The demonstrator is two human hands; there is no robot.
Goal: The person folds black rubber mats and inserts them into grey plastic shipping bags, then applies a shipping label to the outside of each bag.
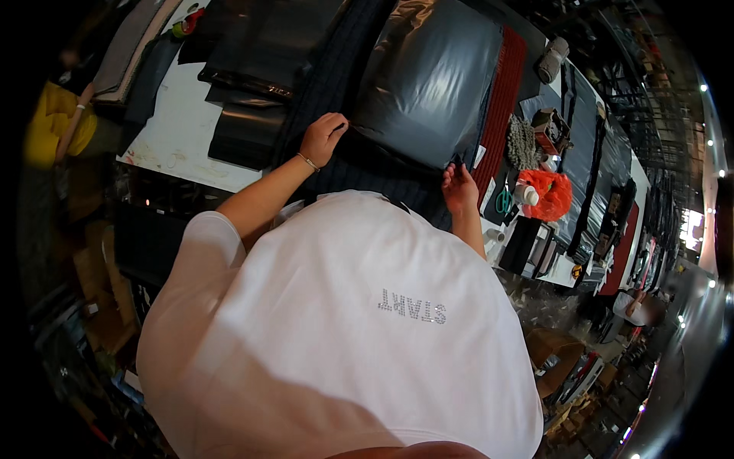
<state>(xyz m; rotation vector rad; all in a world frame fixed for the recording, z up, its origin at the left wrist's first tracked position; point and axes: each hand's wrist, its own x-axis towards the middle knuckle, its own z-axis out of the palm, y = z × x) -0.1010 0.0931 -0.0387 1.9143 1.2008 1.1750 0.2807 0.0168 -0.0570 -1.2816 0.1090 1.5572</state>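
A large, stuffed black plastic bag lies in front of me, shiny and smooth, on dark ribbed fabric. My left hand is closed at the bag's near left corner, pinching its edge between thumb and fingers. At the near right corner, my right hand has its palm turned up and its curled fingertips closed on a bit of the dark plastic. What the bag contains is hidden.
Flat black plastic bags are stacked on the white table at left. Right of the bag lie red ribbed material, green-handled scissors, a white bottle and an orange plastic bag. A person in yellow stands far left.
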